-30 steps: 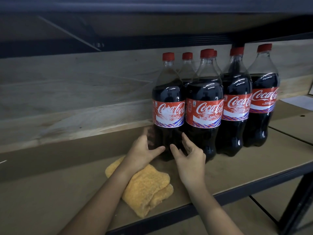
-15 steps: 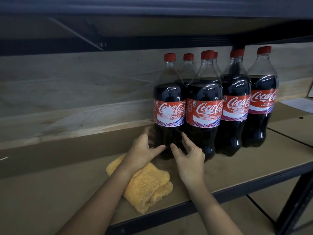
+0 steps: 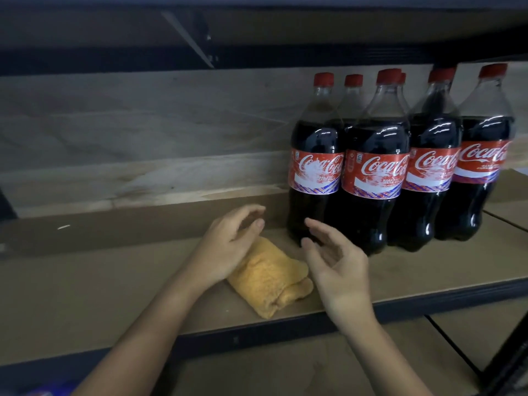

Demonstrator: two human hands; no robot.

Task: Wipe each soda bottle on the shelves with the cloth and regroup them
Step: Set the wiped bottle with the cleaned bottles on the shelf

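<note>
Near the shelf's point(image 3: 428, 270) front edge, we have drawn both empty, loose-fingered hands, left hand point(image 3: 225, 247) and right hand point(image 3: 334, 270), back off the grouped soda bottles point(image 3: 371, 178) toward the folded yellow cloth point(image 3: 271, 278), likely regrouping done.

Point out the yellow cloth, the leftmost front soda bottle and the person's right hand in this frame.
yellow cloth point(image 3: 270, 277), head view, on the middle of its folded top.
leftmost front soda bottle point(image 3: 315, 174), head view, on its red label.
right hand point(image 3: 341, 270), head view, on the palm, fingers loose and holding nothing.
</note>
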